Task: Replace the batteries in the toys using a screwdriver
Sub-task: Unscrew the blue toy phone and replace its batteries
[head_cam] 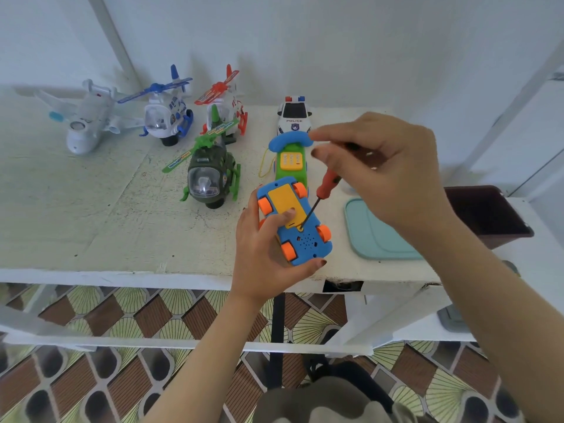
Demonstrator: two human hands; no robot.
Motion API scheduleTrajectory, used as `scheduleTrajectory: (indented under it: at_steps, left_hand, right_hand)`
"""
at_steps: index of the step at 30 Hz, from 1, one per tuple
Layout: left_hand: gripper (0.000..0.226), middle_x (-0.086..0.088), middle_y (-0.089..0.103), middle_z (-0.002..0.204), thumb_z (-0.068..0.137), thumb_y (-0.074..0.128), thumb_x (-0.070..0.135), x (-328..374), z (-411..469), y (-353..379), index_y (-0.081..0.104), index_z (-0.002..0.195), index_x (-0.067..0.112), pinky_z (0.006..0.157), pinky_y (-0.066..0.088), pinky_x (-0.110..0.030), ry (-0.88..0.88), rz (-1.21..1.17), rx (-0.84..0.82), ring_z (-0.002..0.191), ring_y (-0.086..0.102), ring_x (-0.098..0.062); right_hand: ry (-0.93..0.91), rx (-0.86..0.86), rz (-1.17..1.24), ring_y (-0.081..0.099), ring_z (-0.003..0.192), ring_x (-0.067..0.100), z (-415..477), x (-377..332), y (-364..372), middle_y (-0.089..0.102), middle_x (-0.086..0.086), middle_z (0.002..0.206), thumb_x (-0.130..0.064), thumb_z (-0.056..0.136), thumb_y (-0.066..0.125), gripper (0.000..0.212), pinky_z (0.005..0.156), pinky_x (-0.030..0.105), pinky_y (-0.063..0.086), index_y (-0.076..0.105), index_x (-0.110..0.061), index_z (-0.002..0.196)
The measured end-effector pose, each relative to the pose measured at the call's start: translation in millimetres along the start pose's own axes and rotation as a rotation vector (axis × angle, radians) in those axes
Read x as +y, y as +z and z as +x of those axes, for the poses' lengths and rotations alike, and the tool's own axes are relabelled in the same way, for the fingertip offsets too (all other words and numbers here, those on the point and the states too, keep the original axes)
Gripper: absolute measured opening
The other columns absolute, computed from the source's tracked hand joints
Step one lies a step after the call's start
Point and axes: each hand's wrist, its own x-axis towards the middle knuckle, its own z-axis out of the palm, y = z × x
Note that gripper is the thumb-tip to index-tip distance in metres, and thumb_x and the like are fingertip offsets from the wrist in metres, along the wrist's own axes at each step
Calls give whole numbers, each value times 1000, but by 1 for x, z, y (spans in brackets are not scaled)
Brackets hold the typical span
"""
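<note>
Right-hand grip [381, 166], just right of the frame's centre, pinches the top of a red-handled screwdriver with a thin dark shaft [321, 195], its fingers curled round the handle's end. From there the tool slants down toward the lower left. Its tip sits at the lower edge of the yellow rectangular battery cover [283, 203], where the screw seems to be, though the screw itself is too small to make out.

Left-hand grip [259, 257], at centre frame, holds the blue plastic toy car with 4 orange wheels [306, 241] from below and from the left. The car is belly up, above the front edge of the white tabletop [91, 209]. The thumb lies on the yellow cover and a fingertip hooks the car's lower end. The car's long axis runs from upper left to lower right, so the shaft crosses it at an angle. The right hand is the 1 that does the turning. A speaker grille of small holes shows below the cover, which looks closed.
</note>
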Motion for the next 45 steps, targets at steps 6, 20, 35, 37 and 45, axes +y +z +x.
scheduleTrajectory:
  at_steps: [6,20,35,37,45]
  left_hand:
    - [65,-14,38,139,71,73,65,-3,0,1,52,116,23,91,47,-57,-7,-46,-16,124,46,-33]
    - [66,-21,41,136,68,74,65,-3,1,0,52,113,23,91,45,-56,-17,24,-36,121,47,-37]
    - [65,-15,39,137,72,73,63,-3,0,1,51,114,19,90,47,-55,8,-43,-25,122,47,-33]
    - [65,-17,40,138,71,72,65,-1,0,1,51,114,21,92,46,-53,2,-2,-27,121,48,-31]
    - [65,-19,38,138,72,74,64,-4,0,3,51,115,21,90,47,-57,1,-53,-35,123,47,-36]
  right_hand:
    - [-115,48,-297,61,78,16,-8,4,8,61,1,94,-33,98,44,40,74,28,51,66,-5,116]
    - [-211,54,-328,61,60,17,-16,-8,9,66,5,68,-29,86,70,23,59,30,52,71,-6,85]
    - [-79,-184,-43,69,85,10,-14,-3,-8,64,-4,113,-6,97,47,38,82,16,52,53,-9,134]
    - [-87,-137,-57,69,80,7,-20,-2,-8,67,-4,101,-9,95,56,29,78,16,54,62,-8,123]
    - [-166,133,-357,62,55,23,-22,2,7,59,7,62,-28,92,64,33,49,37,47,63,-3,72]
